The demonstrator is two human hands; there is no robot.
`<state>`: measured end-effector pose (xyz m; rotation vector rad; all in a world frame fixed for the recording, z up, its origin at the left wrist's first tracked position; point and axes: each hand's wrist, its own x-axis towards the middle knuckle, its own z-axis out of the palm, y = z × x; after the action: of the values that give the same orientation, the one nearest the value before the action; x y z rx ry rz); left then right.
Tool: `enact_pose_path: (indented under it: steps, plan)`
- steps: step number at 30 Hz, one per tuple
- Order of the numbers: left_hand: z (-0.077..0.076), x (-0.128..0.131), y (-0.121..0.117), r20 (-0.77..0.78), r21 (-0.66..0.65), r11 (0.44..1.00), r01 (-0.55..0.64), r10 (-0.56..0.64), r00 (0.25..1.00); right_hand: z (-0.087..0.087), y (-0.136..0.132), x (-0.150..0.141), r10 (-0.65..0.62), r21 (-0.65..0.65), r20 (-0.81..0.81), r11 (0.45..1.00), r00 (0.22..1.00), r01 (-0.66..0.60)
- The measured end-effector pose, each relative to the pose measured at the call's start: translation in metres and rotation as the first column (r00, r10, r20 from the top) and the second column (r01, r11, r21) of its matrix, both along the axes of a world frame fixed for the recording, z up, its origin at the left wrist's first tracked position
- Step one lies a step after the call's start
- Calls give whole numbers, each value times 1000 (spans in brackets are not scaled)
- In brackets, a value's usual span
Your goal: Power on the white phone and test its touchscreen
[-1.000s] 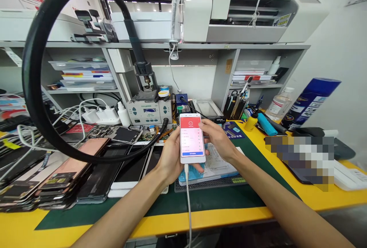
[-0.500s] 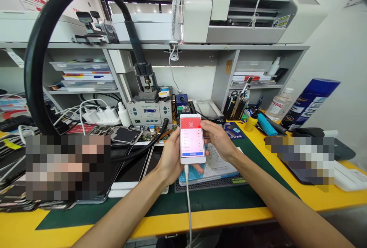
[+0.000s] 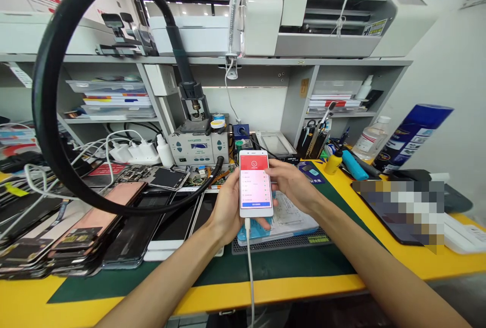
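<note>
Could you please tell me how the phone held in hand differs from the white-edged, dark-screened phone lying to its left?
The held phone has a lit red-and-white screen; the dark-screened phone shows black. The held phone is raised in the left hand; the dark-screened phone lies on the bench. A white cable runs to the held phone's lower edge; none shows at the dark-screened phone's. Both have white lower edges.

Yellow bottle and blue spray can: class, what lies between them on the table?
In the head view, a turquoise tube lies between the yellow bottle and the spray can; a clear bottle stands behind it.
</note>
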<state>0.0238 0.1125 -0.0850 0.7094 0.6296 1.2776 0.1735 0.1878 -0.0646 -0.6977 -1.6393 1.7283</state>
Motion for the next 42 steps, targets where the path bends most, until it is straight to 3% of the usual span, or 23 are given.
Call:
enact_pose_path:
  steps: [9, 42]
  plan:
    - [-4, 2, -1, -37, 10, 1000, 18, -18, 999, -7, 6, -3, -188, -25, -5, 982, 982, 187]
    - [-3, 2, -2, -29, -7, 1000, 20, -20, 999, -7, 5, -1, -170, -9, -3, 985, 985, 170]
